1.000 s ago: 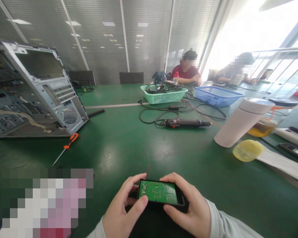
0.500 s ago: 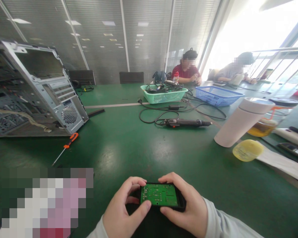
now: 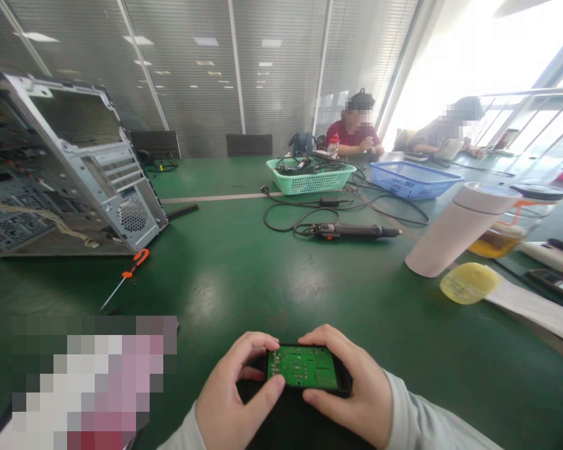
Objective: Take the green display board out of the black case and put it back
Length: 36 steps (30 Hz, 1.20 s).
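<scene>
Low in the middle of the head view, a green circuit board (image 3: 304, 367) sits in a shallow black plastic case (image 3: 343, 379). My left hand (image 3: 241, 384) grips the left end, its thumb on the near edge of the board and its fingertips at the far edge. Around the right end of the case my right hand (image 3: 349, 387) is closed, thumb in front and fingers behind. The board's soldered side faces up. My palms hide both ends of the case.
An opened computer case (image 3: 141, 215) stands at left, with an orange-handled screwdriver (image 3: 127, 274) before it. A corded electric screwdriver (image 3: 351, 232) lies mid-table. Behind are a green basket (image 3: 309, 182) of cables and a blue basket (image 3: 413, 187). A pink tumbler (image 3: 460, 231) stands right. Two people sit beyond.
Both hands keep hold of the circuit board in its case, with hardly any shift. The view has moved very slightly. Across the table, the person in red has raised a hand a little.
</scene>
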{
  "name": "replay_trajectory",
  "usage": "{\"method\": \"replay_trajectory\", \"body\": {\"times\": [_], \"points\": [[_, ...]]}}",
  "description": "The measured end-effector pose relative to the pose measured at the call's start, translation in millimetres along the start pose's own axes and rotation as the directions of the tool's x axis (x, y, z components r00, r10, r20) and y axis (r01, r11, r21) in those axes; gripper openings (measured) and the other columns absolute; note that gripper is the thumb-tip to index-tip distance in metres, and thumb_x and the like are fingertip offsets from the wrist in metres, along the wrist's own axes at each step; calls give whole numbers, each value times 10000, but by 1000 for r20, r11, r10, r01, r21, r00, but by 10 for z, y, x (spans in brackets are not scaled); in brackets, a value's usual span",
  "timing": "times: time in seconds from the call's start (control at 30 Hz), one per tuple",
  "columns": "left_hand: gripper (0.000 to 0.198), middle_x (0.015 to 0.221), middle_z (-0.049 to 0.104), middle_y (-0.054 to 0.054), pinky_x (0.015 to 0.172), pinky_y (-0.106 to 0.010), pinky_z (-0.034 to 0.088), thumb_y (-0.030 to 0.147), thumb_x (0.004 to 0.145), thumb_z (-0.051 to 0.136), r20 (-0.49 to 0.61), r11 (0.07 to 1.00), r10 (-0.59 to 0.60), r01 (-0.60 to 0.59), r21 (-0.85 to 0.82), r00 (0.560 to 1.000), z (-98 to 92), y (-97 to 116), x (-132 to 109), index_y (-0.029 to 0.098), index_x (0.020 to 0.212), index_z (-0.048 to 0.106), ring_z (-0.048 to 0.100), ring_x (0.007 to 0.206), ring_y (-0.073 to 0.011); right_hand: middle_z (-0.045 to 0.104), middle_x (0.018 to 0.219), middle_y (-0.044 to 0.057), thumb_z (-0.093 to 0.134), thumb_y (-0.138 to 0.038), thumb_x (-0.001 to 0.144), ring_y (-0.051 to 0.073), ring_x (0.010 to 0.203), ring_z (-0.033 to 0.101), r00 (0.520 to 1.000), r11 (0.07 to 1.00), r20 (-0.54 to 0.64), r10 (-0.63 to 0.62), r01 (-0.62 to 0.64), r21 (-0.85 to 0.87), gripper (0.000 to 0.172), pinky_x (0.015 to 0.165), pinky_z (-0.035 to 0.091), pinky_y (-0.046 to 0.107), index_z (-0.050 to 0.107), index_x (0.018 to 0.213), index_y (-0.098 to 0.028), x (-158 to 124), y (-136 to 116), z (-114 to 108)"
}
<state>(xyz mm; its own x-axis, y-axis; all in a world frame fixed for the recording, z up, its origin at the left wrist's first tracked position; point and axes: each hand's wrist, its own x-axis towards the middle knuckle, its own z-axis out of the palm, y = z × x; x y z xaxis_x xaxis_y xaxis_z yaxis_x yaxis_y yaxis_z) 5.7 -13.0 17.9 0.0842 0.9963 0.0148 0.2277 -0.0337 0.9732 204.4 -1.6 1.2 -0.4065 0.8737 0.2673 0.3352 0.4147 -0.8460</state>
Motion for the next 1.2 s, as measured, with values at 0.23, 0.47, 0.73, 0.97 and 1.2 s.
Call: {"method": "replay_trajectory", "body": {"times": [0.23, 0.47, 0.73, 0.97, 1.2], "points": [[195, 981, 695, -45, 703, -284, 527, 197, 683, 612, 17, 1000, 7, -7, 13, 1000, -5, 26, -16, 240, 871, 642, 665, 939, -239, 592, 986, 60, 635, -284, 766, 201, 867, 594, 999, 1000, 40, -11, 12, -9, 363, 767, 480, 334, 536, 1103, -194, 4, -13, -26], [221, 992, 699, -50, 700, -284, 530, 179, 680, 620, 42, 1000, 23, -24, 13, 999, -45, -43, 1, 236, 891, 652, 669, 933, -246, 603, 983, 65, 626, -293, 781, 199, 861, 596, 999, 1000, 32, -3, 4, -17, 340, 759, 483, 325, 541, 1095, -192, 9, -47, -25], [172, 1008, 685, -41, 698, -252, 526, 223, 710, 681, 91, 995, -24, 33, -96, 996, -78, -131, 32, 228, 881, 670, 663, 899, -217, 613, 982, 56, 646, -317, 770, 203, 867, 602, 1000, 1000, 17, 3, -3, 1, 366, 755, 474, 316, 550, 1103, -196, -4, 0, -33], [181, 1045, 666, -35, 694, -243, 527, 238, 726, 708, 124, 993, 10, 4, -114, 992, -83, -172, 39, 248, 904, 675, 665, 928, -224, 613, 979, 62, 688, -386, 772, 206, 857, 603, 1000, 1000, 20, -9, 9, 1, 408, 752, 479, 320, 551, 1107, -199, 0, 45, -39], [172, 1017, 674, -39, 684, -235, 520, 239, 714, 689, 78, 990, -26, 36, -134, 997, -42, -72, 17, 229, 885, 672, 670, 901, -211, 611, 964, 55, 666, -354, 768, 198, 844, 598, 1000, 1000, 22, 15, -15, -1, 373, 736, 472, 315, 554, 1086, -192, 6, 18, -40]]}}
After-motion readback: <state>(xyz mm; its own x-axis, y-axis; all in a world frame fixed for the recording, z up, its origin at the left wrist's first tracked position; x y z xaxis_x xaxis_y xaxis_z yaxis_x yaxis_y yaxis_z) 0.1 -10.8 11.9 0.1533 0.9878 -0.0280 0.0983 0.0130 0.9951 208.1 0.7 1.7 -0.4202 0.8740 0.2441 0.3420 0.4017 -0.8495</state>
